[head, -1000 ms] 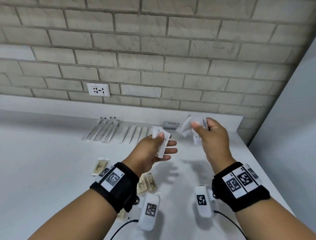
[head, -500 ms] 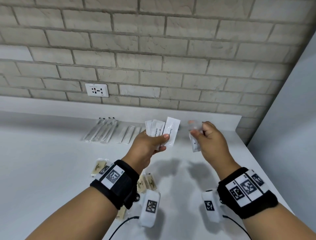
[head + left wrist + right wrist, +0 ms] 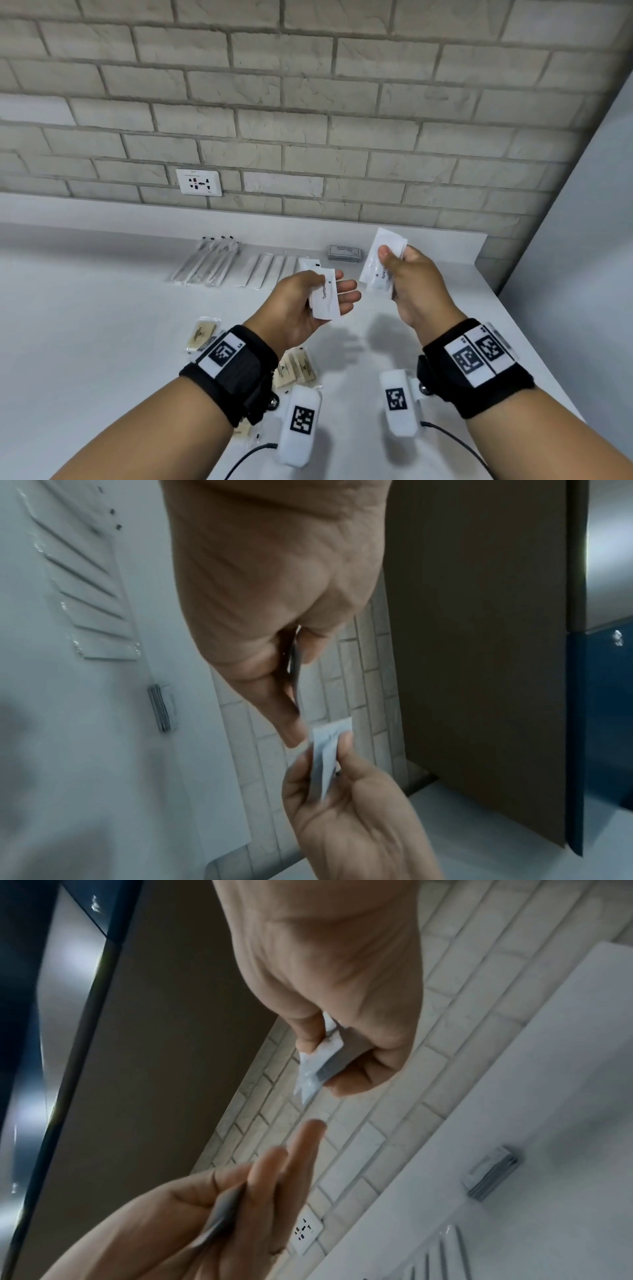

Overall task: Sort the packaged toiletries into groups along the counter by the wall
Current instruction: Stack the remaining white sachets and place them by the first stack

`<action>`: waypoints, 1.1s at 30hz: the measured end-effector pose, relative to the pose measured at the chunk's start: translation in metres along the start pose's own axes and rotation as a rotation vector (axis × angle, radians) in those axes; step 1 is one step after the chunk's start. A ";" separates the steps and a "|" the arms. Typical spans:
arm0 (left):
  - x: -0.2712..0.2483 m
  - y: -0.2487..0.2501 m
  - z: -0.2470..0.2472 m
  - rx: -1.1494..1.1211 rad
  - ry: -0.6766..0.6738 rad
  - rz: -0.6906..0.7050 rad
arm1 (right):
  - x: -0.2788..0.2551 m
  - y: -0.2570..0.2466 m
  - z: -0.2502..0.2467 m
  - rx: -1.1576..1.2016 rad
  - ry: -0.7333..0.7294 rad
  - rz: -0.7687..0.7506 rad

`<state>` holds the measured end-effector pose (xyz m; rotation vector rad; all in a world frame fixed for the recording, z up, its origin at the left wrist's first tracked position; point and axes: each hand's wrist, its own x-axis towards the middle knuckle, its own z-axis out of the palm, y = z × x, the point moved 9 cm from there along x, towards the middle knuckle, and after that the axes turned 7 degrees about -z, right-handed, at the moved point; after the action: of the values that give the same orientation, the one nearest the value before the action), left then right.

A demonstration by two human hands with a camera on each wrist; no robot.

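My left hand [image 3: 322, 294] pinches one white toothpaste packet [image 3: 325, 296] between thumb and fingers, above the counter's middle. In the left wrist view that packet [image 3: 296, 669] shows edge-on. Just to the right and slightly higher, my right hand [image 3: 394, 270] grips a small bundle of white packets [image 3: 382, 263], which fan out of the fist in the right wrist view [image 3: 318, 1058]. The two hands are close but apart. One more white packet [image 3: 308, 263] lies on the counter behind the left hand.
Along the wall lie bagged toothbrushes [image 3: 209, 260], flat white sleeves [image 3: 267, 270] and a stack of grey packets [image 3: 346, 253]. Beige packets [image 3: 202, 337] [image 3: 296, 368] lie near my wrists. The white counter [image 3: 85, 325] ends at a grey panel on the right. A wall socket [image 3: 198, 182] sits above.
Half a second ago the left hand held up a fan of packets and the right held one. Now the left holds one, lower, and the right holds a bundle.
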<state>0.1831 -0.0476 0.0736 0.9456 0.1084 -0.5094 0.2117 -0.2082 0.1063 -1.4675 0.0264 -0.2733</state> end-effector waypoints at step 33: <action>-0.012 0.028 0.000 0.978 0.097 0.112 | -0.034 -0.036 0.044 -0.777 -0.543 -0.434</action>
<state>0.1852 -0.0297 0.0980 1.9208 -0.1239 -0.4035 0.1809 -0.1608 0.1413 -2.2769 -0.6995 -0.2119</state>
